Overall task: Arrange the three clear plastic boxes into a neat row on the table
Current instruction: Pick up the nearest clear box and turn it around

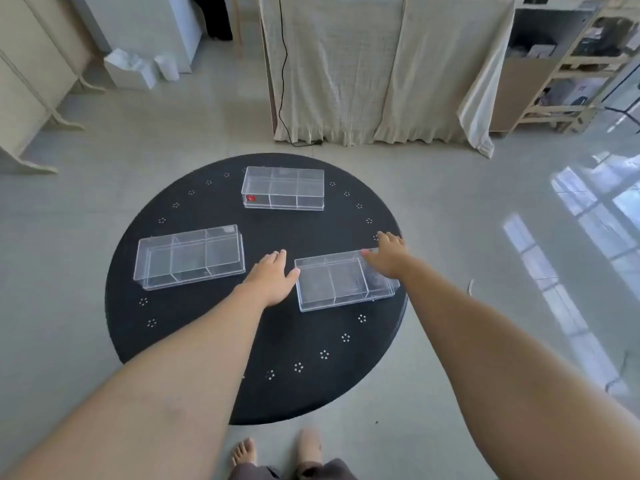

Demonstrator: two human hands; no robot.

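1. Reaching w/ both hands at the near-right clear plastic divided box (344, 280) on the round black table (207, 358).
2. Left hand (272, 280) fingers spread flat, thumb touching its left end.
3. Right hand (388, 258) loose over its far-right corner, not gripping.
4. Other 2 clear boxes: left (188, 257), far w/ red sticker (283, 188), well apart.
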